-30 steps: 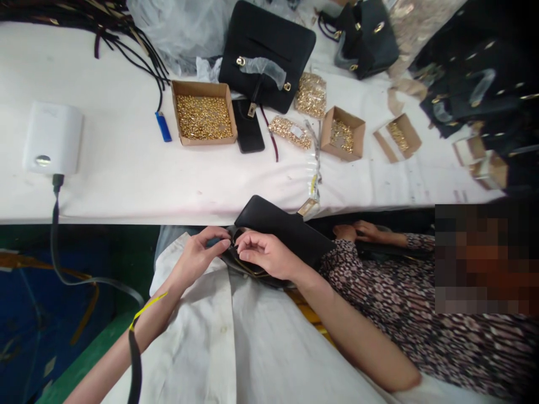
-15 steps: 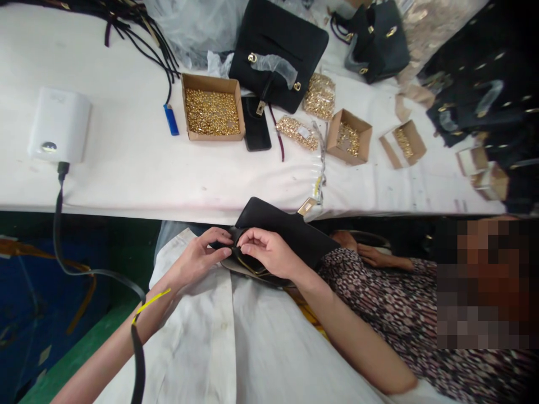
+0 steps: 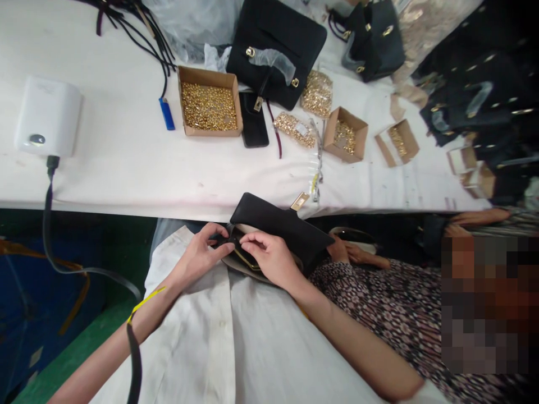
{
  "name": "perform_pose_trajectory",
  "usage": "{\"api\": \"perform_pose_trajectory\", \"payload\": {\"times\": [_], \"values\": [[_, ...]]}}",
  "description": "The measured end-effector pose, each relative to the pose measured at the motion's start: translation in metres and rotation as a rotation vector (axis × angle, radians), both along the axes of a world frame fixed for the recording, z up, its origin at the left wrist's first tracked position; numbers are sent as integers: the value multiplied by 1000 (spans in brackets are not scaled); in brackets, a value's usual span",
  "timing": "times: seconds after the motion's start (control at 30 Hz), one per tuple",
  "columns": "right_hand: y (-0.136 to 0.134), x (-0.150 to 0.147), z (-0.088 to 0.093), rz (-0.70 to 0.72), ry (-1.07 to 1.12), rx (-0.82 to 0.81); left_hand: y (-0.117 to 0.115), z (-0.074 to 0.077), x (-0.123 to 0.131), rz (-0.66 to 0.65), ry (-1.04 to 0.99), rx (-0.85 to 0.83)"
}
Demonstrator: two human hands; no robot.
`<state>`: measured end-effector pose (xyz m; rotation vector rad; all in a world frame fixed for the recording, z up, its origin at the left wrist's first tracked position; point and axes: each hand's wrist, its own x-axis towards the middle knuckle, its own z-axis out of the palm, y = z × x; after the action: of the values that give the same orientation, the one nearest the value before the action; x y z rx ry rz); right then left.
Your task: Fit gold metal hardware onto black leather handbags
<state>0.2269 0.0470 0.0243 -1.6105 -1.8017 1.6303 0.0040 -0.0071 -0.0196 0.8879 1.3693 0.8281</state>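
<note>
A black handbag [image 3: 286, 231] with its flap raised lies in my lap against the table edge, and a gold clasp plate [image 3: 300, 201] sticks out from the flap. Its mouth gapes, showing pale lining and a gold zip [image 3: 252, 264]. My left hand [image 3: 202, 251] has thumb and fingers closed on the bag's left end. Close beside it, at the opening, my right hand [image 3: 272, 257] is pinched with the fingertips together. Whatever small thing may be between those fingertips is too small to make out.
On the white table [image 3: 126, 174] stand a carton of gold studs [image 3: 208, 106], a smaller carton [image 3: 345, 134], a phone [image 3: 255, 126], a blue lighter [image 3: 167, 114], a white power bank [image 3: 49, 116] cabled to my wrist, and another black bag [image 3: 275, 50]. A co-worker in a patterned top [image 3: 370, 297] sits at right.
The bag's mouth has spread wider, and more pale lining shows. My right fingertips have drawn slightly away from my left ones. The view has shifted a little; more co-worker hands appear at right.
</note>
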Motion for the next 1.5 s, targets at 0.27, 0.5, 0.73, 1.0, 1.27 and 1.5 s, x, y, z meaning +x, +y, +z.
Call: {"api": "perform_pose_trajectory", "payload": {"times": [0.27,0.5,0.73,1.0,1.27,1.5], "values": [[3,-9,0,-8,73,-39,-3,1,8,24,-42,-40],[3,-4,-10,27,-78,47,-8,-2,5,-8,17,17],[5,-5,-6,-22,7,-55,-12,-3,3,-27,41,40],[7,-3,-20,-229,228,-441,-14,-7,4,-32,17,51],[10,-4,-18,-162,211,-428,-15,-9,3,-17,11,46],[9,-6,-27,-135,212,-460,-17,-12,3,-28,-1,89]]}}
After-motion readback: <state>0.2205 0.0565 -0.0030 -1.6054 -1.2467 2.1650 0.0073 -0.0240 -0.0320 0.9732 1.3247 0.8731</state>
